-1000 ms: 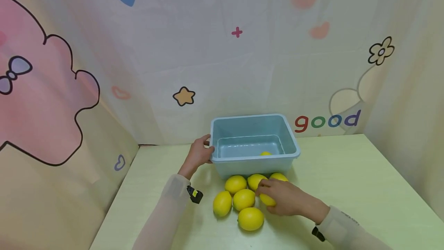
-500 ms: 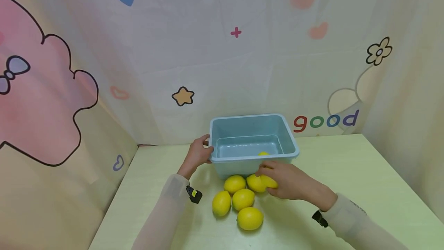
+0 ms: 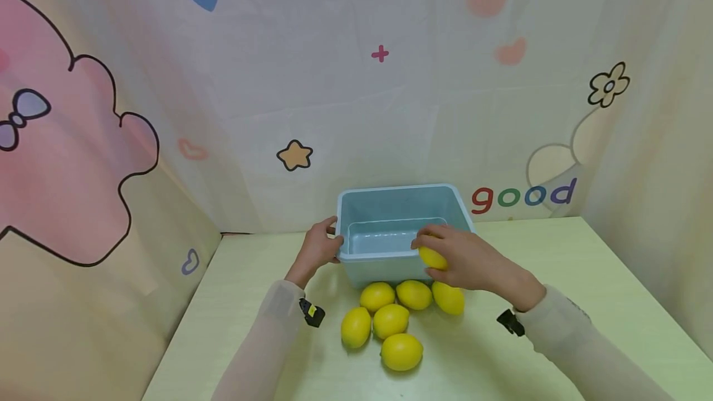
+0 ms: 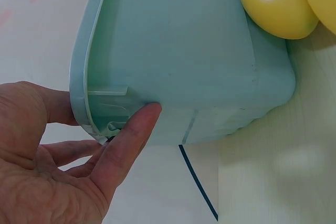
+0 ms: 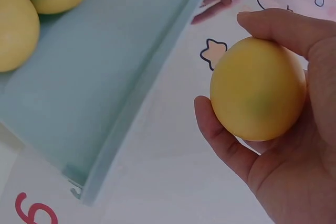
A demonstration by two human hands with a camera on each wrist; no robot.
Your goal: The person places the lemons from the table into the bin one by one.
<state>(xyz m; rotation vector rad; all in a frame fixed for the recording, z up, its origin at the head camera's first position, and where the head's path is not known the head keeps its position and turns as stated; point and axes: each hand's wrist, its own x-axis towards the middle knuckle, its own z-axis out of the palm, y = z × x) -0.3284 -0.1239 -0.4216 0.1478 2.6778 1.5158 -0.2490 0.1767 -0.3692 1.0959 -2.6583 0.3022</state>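
Observation:
In the head view, a light blue plastic basin [image 3: 379, 270] stands near the back of the table. My left hand [image 3: 319, 247] grips its left end; in the left wrist view the thumb and fingers [image 4: 128, 142] lie on either side of the rim corner. My right hand [image 3: 470, 260] holds a yellow lemon [image 3: 432, 258] at the front right rim of the basin. In the right wrist view that lemon [image 5: 258, 88] sits between thumb and fingers, apart from the basin wall. Several more lemons [image 3: 391, 321] lie on the table in front of the basin. The right hand hides part of the basin's inside.
The pale table [image 3: 529, 302] reaches out on both sides of the basin. A printed curtain [image 3: 345, 98] hangs close behind the basin and along both sides. Two lemons [image 4: 275, 1] lie near the basin's front wall in the left wrist view.
My right hand has lifted a lemon from the group and carried it up to the basin's front rim. The left hand has stayed on the basin.

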